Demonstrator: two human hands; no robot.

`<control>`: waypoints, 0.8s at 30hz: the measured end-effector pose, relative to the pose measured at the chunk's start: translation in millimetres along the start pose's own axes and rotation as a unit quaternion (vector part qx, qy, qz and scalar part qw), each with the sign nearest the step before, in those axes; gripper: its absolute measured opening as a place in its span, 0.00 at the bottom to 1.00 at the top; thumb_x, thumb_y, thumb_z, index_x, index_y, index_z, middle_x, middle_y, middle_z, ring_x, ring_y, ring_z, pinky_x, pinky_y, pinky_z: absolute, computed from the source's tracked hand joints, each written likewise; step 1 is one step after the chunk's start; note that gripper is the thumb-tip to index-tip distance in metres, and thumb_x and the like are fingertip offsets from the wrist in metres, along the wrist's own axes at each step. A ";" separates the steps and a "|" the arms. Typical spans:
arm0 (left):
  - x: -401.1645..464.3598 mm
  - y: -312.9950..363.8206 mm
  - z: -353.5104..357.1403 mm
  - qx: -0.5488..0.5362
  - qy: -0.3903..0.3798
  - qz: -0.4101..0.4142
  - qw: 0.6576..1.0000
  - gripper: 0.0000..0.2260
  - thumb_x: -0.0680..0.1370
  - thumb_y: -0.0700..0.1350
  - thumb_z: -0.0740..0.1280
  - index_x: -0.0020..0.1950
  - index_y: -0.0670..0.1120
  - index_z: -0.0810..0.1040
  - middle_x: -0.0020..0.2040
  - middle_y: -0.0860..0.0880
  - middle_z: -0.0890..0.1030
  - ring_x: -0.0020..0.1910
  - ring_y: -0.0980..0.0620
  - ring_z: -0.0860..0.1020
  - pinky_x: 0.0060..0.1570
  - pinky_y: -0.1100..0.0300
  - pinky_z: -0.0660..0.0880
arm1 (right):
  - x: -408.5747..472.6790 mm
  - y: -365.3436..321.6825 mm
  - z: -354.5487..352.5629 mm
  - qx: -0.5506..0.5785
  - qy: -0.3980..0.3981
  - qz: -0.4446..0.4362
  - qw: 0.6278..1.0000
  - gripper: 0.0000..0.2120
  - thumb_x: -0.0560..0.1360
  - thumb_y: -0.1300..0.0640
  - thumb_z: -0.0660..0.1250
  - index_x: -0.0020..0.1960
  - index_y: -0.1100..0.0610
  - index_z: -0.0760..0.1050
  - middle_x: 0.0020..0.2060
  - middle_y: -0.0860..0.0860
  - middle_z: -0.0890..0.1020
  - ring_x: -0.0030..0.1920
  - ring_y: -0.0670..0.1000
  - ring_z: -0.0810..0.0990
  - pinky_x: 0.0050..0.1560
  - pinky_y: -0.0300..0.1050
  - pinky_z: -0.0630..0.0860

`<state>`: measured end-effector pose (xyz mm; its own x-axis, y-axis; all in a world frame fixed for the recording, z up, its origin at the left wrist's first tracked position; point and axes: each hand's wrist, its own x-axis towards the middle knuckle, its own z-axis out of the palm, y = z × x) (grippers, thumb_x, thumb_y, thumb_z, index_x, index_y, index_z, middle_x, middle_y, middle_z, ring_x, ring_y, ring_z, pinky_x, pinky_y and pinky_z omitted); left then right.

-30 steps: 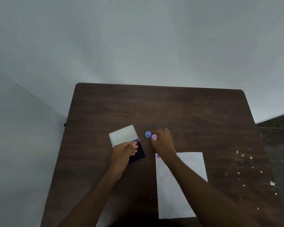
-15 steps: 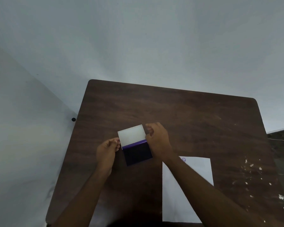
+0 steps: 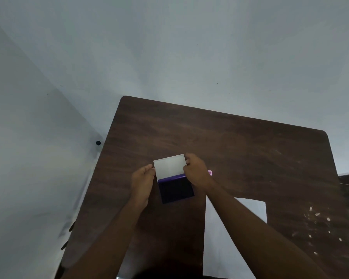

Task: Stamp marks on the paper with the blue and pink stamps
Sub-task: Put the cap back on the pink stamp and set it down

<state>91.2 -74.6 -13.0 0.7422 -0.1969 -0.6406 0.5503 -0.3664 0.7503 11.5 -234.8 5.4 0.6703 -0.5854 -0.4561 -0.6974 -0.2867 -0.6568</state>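
Between my hands lies an open ink pad [image 3: 176, 189]: a dark, flat, square pad hinged by a purple strip to a pale, smooth lid [image 3: 169, 165] that lies folded back, away from me. My left hand [image 3: 142, 181] touches the lid's left edge with its fingertips, fingers lightly curled. My right hand [image 3: 196, 174] grips the lid's right edge, fingers curled over it.

A second ago my right hand was at the two stamps and my left rested on the pad; now both hands are at the lid. The pink stamp [image 3: 210, 173], small and rounded, peeks out just right of my right hand. The blue stamp is hidden, I cannot tell where.

The white paper [image 3: 220, 238], a plain rectangle, lies nearer me, under my right forearm, which covers much of it. The table [image 3: 240, 141] is dark wood-grain with rounded corners and pale specks far right of my right hand.
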 end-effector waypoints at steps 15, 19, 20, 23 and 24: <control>-39.1 -25.3 -25.9 0.049 -0.014 0.030 0.998 0.03 0.77 0.44 0.69 0.49 0.48 0.82 0.37 0.51 0.86 0.37 0.55 0.84 0.39 0.60 0.79 | -45.2 27.8 -21.5 0.011 0.020 0.074 0.997 0.04 0.72 0.59 0.69 0.38 0.56 0.81 0.42 0.52 0.85 0.39 0.46 0.83 0.45 0.47 0.82; -42.4 -33.1 -22.6 0.118 -0.020 0.036 0.992 0.08 0.73 0.42 0.74 0.50 0.49 0.81 0.38 0.51 0.86 0.36 0.58 0.83 0.37 0.62 0.78 | -45.8 30.3 -11.7 -0.025 -0.010 0.100 0.995 0.09 0.71 0.58 0.73 0.35 0.53 0.75 0.46 0.51 0.84 0.37 0.43 0.80 0.33 0.32 0.75; -42.8 -33.9 -21.8 0.139 -0.025 0.040 0.989 0.09 0.72 0.42 0.75 0.51 0.50 0.81 0.38 0.52 0.86 0.36 0.60 0.83 0.37 0.63 0.78 | -45.5 30.7 -9.0 -0.032 -0.013 0.103 0.994 0.08 0.71 0.57 0.73 0.37 0.53 0.76 0.48 0.51 0.85 0.37 0.43 0.80 0.32 0.30 0.73; -41.0 -35.8 -20.0 0.171 -0.042 0.043 0.983 0.11 0.72 0.40 0.75 0.52 0.49 0.81 0.39 0.52 0.86 0.38 0.60 0.83 0.39 0.62 0.79 | -47.3 31.8 -1.1 -0.045 -0.009 0.108 0.993 0.06 0.70 0.57 0.74 0.44 0.55 0.77 0.51 0.52 0.85 0.46 0.47 0.84 0.37 0.31 0.75; -40.4 -36.0 -19.4 0.181 -0.045 0.045 0.981 0.11 0.72 0.39 0.75 0.52 0.48 0.81 0.39 0.52 0.86 0.39 0.59 0.83 0.41 0.60 0.80 | -47.8 32.3 1.9 -0.042 -0.005 0.109 0.993 0.07 0.70 0.57 0.74 0.45 0.55 0.76 0.51 0.53 0.84 0.47 0.48 0.84 0.41 0.35 0.77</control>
<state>48.8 -35.8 -10.9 0.7362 -0.3161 -0.5985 0.3004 -0.6398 0.7074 -42.5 -214.6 4.8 0.5030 -0.6332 -0.5883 -0.8448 -0.2166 -0.4892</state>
